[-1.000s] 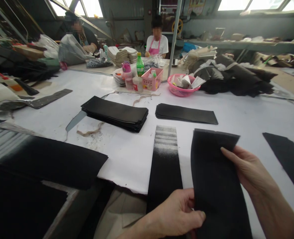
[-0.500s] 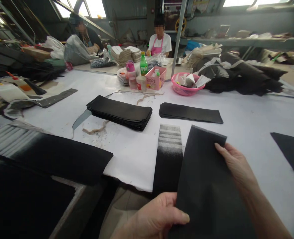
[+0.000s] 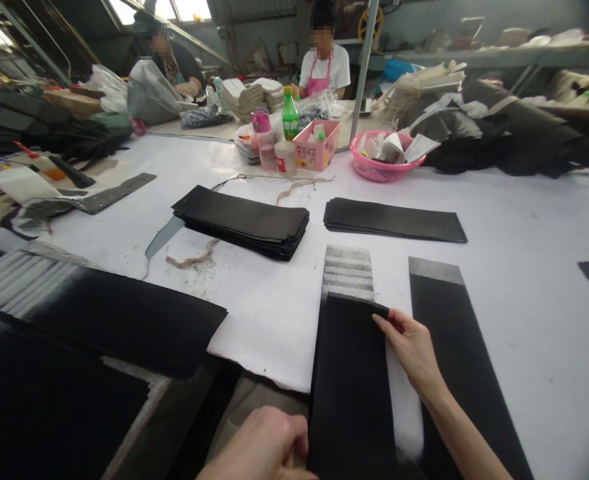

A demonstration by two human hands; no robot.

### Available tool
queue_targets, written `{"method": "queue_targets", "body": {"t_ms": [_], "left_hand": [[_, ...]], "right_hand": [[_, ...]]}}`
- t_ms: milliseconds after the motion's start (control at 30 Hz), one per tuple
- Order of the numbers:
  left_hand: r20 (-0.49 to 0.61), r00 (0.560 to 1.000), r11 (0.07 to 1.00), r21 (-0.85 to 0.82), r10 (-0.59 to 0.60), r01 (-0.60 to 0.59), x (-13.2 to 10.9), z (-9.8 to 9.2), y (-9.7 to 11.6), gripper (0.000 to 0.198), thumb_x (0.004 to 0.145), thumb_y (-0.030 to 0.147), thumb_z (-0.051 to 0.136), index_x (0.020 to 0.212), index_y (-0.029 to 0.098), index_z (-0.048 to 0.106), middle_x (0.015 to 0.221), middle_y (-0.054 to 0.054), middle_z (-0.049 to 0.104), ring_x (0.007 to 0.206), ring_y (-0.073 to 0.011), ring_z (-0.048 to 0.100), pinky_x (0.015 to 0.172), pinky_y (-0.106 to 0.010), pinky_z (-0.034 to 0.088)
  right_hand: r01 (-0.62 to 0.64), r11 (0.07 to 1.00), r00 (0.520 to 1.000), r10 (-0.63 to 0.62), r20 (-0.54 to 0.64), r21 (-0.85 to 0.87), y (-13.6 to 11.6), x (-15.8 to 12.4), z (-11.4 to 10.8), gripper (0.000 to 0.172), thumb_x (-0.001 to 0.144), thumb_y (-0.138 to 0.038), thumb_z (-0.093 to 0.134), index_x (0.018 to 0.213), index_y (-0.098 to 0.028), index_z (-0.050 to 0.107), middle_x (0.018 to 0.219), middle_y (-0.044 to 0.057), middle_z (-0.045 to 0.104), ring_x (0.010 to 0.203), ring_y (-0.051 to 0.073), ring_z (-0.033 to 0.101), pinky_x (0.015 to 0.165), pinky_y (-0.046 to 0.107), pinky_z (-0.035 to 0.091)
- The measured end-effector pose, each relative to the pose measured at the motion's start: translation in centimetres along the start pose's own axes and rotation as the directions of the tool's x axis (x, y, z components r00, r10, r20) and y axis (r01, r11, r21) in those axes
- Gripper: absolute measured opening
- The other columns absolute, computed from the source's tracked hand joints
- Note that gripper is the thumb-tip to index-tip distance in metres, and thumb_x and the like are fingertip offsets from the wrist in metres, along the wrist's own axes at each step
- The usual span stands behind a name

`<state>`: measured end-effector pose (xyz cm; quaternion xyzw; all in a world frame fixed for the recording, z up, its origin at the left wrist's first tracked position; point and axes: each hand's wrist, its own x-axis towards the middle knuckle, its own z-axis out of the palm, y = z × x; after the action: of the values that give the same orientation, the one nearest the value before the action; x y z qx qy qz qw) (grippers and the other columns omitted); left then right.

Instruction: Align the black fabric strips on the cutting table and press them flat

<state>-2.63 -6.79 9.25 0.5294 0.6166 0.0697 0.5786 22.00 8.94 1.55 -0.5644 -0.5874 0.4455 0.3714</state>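
A long black strip [image 3: 354, 373] lies over another black strip whose pale, grey-striped end [image 3: 348, 267] sticks out beyond it. My right hand [image 3: 414, 347] pinches the far right corner of the upper strip between thumb and fingers. Along its near left edge, my left hand [image 3: 267, 443] is closed, its fingertips partly hidden at the strip's side. To the right lies a separate black strip with a grey band at its far end [image 3: 437, 269], passing beneath my right forearm.
Two stacks of black strips, a thicker one [image 3: 244, 217] and a thinner one [image 3: 394, 220], lie farther back on the white table covering [image 3: 264, 320]. Behind them stand a pink basin [image 3: 382, 167], a pink box [image 3: 317, 150] and a green bottle [image 3: 290, 117]. Two people sit across the table.
Both hands have moved left, bringing the held strip down over the strip with the striped end. The grey-banded strip on the right now shows. The view has shifted slightly.
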Motion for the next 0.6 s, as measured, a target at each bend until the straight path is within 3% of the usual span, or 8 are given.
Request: {"method": "queue_targets", "body": {"t_ms": [67, 167, 267, 367, 433, 500, 600], "left_hand": [[-0.156, 0.988, 0.986, 0.164, 0.006, 0.020, 1.1, -1.7, 0.7, 0.020, 0.078, 0.040, 0.072, 0.075, 0.022, 0.066, 0.058, 0.004, 0.060, 0.056, -0.0134, 0.053, 0.052, -0.023, 0.030], [-0.386, 0.913, 0.982, 0.175, 0.133, -0.069, 4.4, -3.5, 2.0, 0.018, 0.089, 0.040, 0.059, 0.094, 0.023, 0.064, 0.065, 0.004, 0.061, 0.062, -0.0140, 0.056, 0.060, -0.024, 0.037], [-0.485, 0.842, 0.972, 0.115, 0.234, -0.204, 8.6, -4.3, 2.9, 0.024, 0.091, 0.041, 0.057, 0.105, 0.022, 0.061, 0.074, 0.003, 0.062, 0.066, -0.0140, 0.057, 0.063, -0.023, 0.040], [-0.554, 0.787, 0.959, 0.088, 0.271, -0.269, 11.9, -4.4, 3.3, 0.023, 0.089, 0.040, 0.058, 0.100, 0.020, 0.063, 0.075, 0.002, 0.063, 0.067, -0.0142, 0.058, 0.062, -0.023, 0.041], [-0.569, 0.780, 0.957, 0.046, 0.260, -0.286, 13.3, -4.4, 3.5, 0.021, 0.088, 0.039, 0.058, 0.085, 0.019, 0.064, 0.070, 0.002, 0.062, 0.061, -0.0131, 0.057, 0.058, -0.022, 0.040], [-0.558, 0.800, 0.958, -0.032, 0.221, -0.287, 14.0, -4.5, 3.6, 0.026, 0.088, 0.039, 0.057, 0.074, 0.018, 0.061, 0.061, 0.003, 0.059, 0.051, -0.0116, 0.053, 0.052, -0.021, 0.038], [-0.522, 0.834, 0.952, -0.122, 0.178, -0.280, 14.4, -4.8, 3.7, 0.029, 0.088, 0.043, 0.056, 0.071, 0.019, 0.058, 0.049, 0.005, 0.053, 0.041, -0.0107, 0.049, 0.047, -0.021, 0.037]], "right_hand": [[0.002, 1.000, 1.000, -0.002, 0.001, 0.008, 0.1, 0.2, 0.0, 0.037, 0.086, -0.050, 0.068, 0.071, -0.019, 0.052, 0.064, -0.005, 0.041, 0.059, 0.012, 0.034, 0.056, 0.026, 0.028], [-0.011, 1.000, 1.000, 0.011, -0.004, 0.021, 0.0, 0.2, 0.0, 0.037, 0.085, -0.050, 0.068, 0.072, -0.019, 0.053, 0.065, -0.004, 0.041, 0.060, 0.013, 0.035, 0.056, 0.026, 0.028], [-0.029, 0.998, 1.000, 0.029, -0.003, 0.048, -0.1, 0.0, -0.1, 0.038, 0.084, -0.050, 0.070, 0.071, -0.019, 0.052, 0.064, -0.005, 0.039, 0.060, 0.013, 0.033, 0.056, 0.026, 0.028], [-0.059, 0.996, 0.998, 0.057, 0.022, 0.074, -0.3, 0.0, -0.2, 0.038, 0.084, -0.051, 0.069, 0.071, -0.019, 0.053, 0.065, -0.004, 0.043, 0.060, 0.013, 0.036, 0.056, 0.026, 0.029], [-0.069, 0.995, 0.997, 0.066, 0.044, 0.072, -0.4, 0.1, -0.2, 0.037, 0.084, -0.052, 0.068, 0.073, -0.019, 0.055, 0.067, -0.003, 0.048, 0.061, 0.014, 0.040, 0.057, 0.026, 0.032], [-0.061, 0.997, 0.997, 0.058, 0.053, 0.056, -0.5, 0.3, -0.3, 0.037, 0.084, -0.053, 0.068, 0.075, -0.019, 0.057, 0.069, -0.002, 0.051, 0.062, 0.015, 0.043, 0.058, 0.026, 0.034], [-0.055, 0.998, 0.997, 0.054, 0.057, 0.016, -0.7, 0.8, -0.5, 0.036, 0.085, -0.055, 0.065, 0.080, -0.020, 0.061, 0.069, -0.001, 0.054, 0.063, 0.016, 0.047, 0.058, 0.026, 0.036]]}}
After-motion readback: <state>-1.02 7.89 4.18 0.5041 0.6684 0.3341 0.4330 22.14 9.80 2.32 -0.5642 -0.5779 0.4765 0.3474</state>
